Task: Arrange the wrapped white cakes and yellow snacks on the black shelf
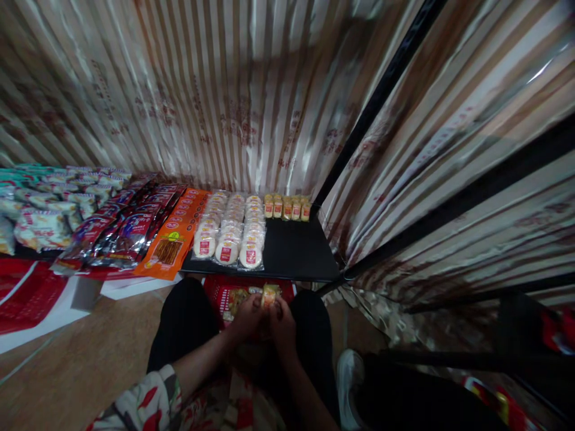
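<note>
Between my knees, my left hand (pixel 248 312) and my right hand (pixel 281 317) both grip a small yellow snack pack (pixel 269 293) with an orange-red label, one hand on each side. Below them a red plastic basket (pixel 213 286) holds more wrapped snacks (pixel 236 297), partly hidden by my hands. Ahead, a row of several similar yellow packs (pixel 287 208) stands at the back of a black shelf (pixel 296 248). Left of these, round white wrapped crackers (pixel 227 251) lie in three overlapping columns.
Further left on the shelf lie an orange snack bag (pixel 168 245), dark red bags (pixel 135 230) and white puffy bags (pixel 45 224). Another red basket (pixel 27 299) is at the left. Black frame bars (pixel 372 96) and a striped curtain (pixel 224 90) enclose the shelf. A person's white shoe (pixel 350 383) is at right.
</note>
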Available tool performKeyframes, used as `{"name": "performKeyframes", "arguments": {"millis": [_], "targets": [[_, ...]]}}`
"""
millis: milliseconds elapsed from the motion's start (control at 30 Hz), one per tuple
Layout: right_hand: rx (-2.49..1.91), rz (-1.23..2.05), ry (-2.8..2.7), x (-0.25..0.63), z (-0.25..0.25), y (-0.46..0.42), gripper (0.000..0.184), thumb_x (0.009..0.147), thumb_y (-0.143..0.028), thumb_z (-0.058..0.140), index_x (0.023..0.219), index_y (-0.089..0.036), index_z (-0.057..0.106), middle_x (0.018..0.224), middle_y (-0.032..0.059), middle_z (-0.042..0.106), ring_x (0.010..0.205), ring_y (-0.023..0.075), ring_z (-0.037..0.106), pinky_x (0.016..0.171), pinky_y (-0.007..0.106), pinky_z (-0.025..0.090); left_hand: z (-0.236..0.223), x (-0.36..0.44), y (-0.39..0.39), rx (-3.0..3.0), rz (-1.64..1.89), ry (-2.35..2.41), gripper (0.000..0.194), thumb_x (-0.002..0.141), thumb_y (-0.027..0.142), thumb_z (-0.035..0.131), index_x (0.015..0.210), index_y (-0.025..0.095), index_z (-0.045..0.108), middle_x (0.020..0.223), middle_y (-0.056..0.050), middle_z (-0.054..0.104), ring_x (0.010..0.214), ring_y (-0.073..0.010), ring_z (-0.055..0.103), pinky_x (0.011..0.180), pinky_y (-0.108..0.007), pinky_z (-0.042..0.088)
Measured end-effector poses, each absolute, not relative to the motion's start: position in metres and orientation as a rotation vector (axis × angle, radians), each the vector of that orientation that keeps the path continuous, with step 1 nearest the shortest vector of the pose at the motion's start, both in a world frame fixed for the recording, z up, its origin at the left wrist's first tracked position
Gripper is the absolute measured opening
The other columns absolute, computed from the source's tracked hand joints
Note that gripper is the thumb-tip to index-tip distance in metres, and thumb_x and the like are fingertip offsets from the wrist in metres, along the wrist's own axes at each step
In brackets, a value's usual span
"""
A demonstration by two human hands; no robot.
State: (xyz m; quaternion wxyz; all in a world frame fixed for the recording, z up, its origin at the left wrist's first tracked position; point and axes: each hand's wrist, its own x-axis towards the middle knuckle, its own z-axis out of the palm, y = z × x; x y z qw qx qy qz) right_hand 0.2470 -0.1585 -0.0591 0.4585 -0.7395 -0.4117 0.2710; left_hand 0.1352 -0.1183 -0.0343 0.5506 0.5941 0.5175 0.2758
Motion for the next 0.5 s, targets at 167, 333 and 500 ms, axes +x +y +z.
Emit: {"name": "performKeyframes", "arguments": {"millis": [167,333,500], "targets": [[-1.785,0.599,-0.962,0.253,-0.056,-0.155,0.048,0.075,-0.046,0.045,0.107,-0.013,0.060,0.104,0.0144,0.064,0.091,0.0231,0.062,0.083,0.036,0.048,-0.013,0.146,-0.120,1.331,0.682,1.313,0.012,0.074,0.016,0.051,0.086,0.017,0.051,0.083,-0.002,0.063,0.073,-0.0128,0.059,0.068,-0.023,0.045],[-1.708,0.589,-0.981,0.259,-0.042,-0.150,0.047,0.077,-0.045,0.048,0.111,-0.014,0.057,0.100,0.0121,0.064,0.082,0.0193,0.063,0.073,0.030,0.050,-0.005,0.153,-0.115,1.446,0.698,1.289,0.011,0.077,0.013,0.047,0.086,0.017,0.052,0.088,-0.003,0.062,0.080,-0.0127,0.059,0.076,-0.024,0.046],[-1.681,0.530,-1.007,0.263,-0.025,-0.144,0.044,0.079,-0.046,0.047,0.109,-0.015,0.057,0.100,0.0121,0.063,0.082,0.0189,0.062,0.071,0.029,0.051,0.005,0.158,-0.109,1.640,0.630,1.410,0.024,0.078,0.013,0.045,0.097,0.018,0.060,0.095,-0.005,0.061,0.088,-0.0137,0.057,0.082,-0.024,0.043]]}}
